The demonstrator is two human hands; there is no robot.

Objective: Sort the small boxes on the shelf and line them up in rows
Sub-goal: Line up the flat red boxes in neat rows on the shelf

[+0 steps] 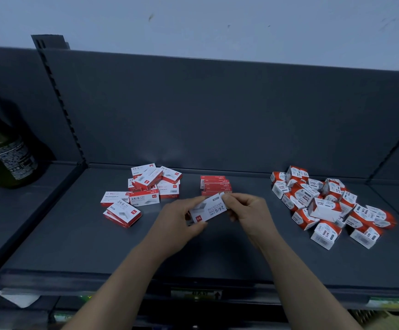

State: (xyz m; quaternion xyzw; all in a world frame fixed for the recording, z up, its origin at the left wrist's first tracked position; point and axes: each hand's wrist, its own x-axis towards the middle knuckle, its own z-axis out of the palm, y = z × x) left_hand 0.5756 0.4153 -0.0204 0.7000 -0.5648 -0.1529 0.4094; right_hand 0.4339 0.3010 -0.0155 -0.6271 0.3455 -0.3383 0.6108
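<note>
Both hands hold one staple box (209,208) between them, low over the middle of a dark grey shelf (74,246). The left hand (181,217) pinches the box's near left end between thumb and curled fingers. The right hand (248,210) pinches the far right end with its fingertips, its knuckles turned up. Both forearms reach in from the bottom edge and angle towards each other. The box is white and red, marked 24/6, and it is tilted with its printed face up.

Just behind the held box a short row of staple boxes (215,185) stands on edge, red sides showing, running back towards the rear panel. The step in hand seems to be adding this box to that row. The next move would be to turn it onto its edge, red side up, and set it flush against the nearest box.

To the left lies a loose heap of staple boxes (143,189), unsorted. Well to the right is a jumble of paper clip boxes (324,206). A dark bottle (5,151) stands on the neighbouring shelf, far left.
</note>
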